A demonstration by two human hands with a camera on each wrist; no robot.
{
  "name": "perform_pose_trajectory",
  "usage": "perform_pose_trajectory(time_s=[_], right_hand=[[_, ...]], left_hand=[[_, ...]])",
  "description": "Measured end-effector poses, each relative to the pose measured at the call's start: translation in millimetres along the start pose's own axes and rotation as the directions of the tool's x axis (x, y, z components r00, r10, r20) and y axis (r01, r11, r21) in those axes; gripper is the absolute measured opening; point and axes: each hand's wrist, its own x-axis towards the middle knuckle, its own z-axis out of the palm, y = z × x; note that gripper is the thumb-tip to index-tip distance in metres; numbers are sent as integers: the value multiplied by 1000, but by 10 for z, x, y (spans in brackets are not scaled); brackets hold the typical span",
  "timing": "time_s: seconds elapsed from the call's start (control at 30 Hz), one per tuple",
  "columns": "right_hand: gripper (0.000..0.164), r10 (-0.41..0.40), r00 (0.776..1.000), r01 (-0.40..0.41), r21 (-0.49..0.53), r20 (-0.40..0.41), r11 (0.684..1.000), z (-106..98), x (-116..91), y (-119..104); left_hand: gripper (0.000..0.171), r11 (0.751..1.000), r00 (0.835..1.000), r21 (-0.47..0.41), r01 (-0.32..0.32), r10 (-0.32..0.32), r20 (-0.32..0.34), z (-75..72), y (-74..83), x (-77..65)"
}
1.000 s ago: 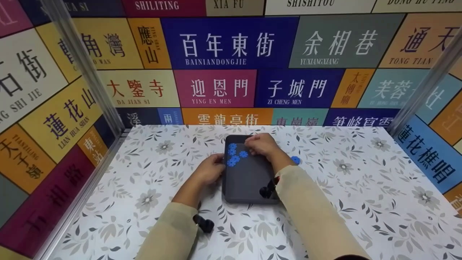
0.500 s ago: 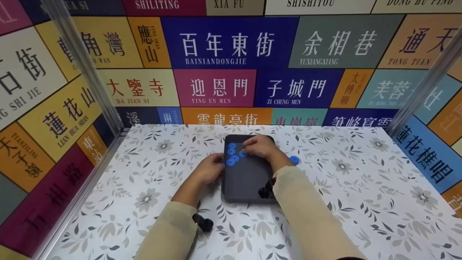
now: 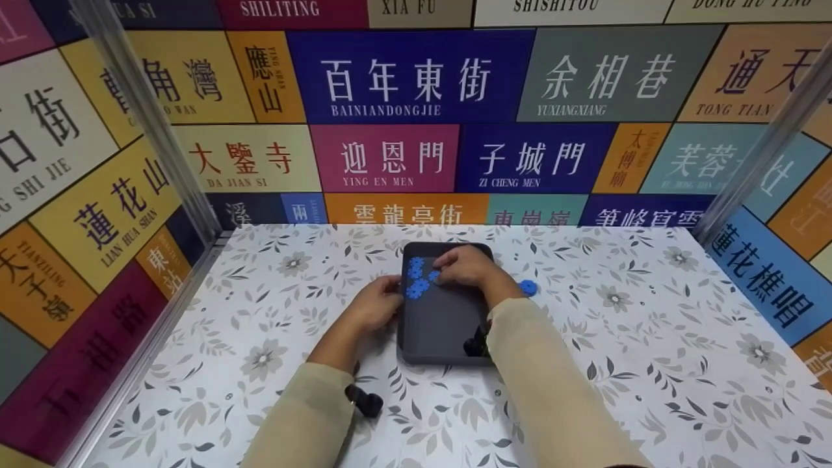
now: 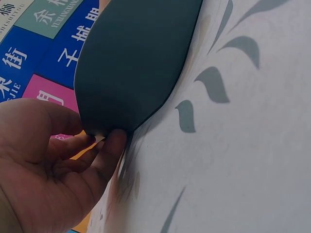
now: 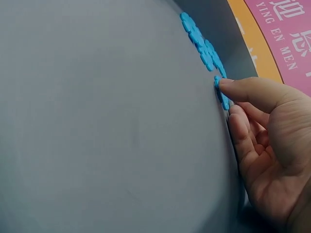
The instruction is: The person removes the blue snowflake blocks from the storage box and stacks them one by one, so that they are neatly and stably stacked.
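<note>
A dark grey tray (image 3: 448, 318) lies on the table, with several blue snowflake building pieces (image 3: 417, 286) in its far left part. My left hand (image 3: 376, 305) grips the tray's left side; in the left wrist view its thumb and fingertips meet the tray wall (image 4: 131, 63). Over the tray's far half, my right hand (image 3: 471, 268) pinches one blue snowflake piece (image 5: 222, 93). In the right wrist view the thumb lies against this piece, close to a cluster of joined or touching pieces (image 5: 197, 39). Fingertips partly cover the held piece.
Another blue snowflake piece (image 3: 528, 287) lies on the table right of the tray, beside the right wrist. A flower-patterned cover (image 3: 260, 364) spans the table. Lettered panels (image 3: 416, 78) stand behind and at both sides.
My right hand has come slightly down and left onto the single blue snowflake piece and taken it between thumb and finger. The left hand stays at the tray's side.
</note>
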Motion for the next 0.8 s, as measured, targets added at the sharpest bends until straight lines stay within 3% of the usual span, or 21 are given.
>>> perform_pose_trajectory(time_s=[0.4, 0.8], right_hand=[[32, 15, 999, -17, -43, -33, 999, 42, 24, 27], [24, -48, 995, 47, -11, -93, 999, 45, 31, 44]], left_hand=[[52, 1000, 1000, -6, 6, -6, -7, 5, -8, -15], [52, 1000, 1000, -11, 15, -15, 1, -5, 6, -1]])
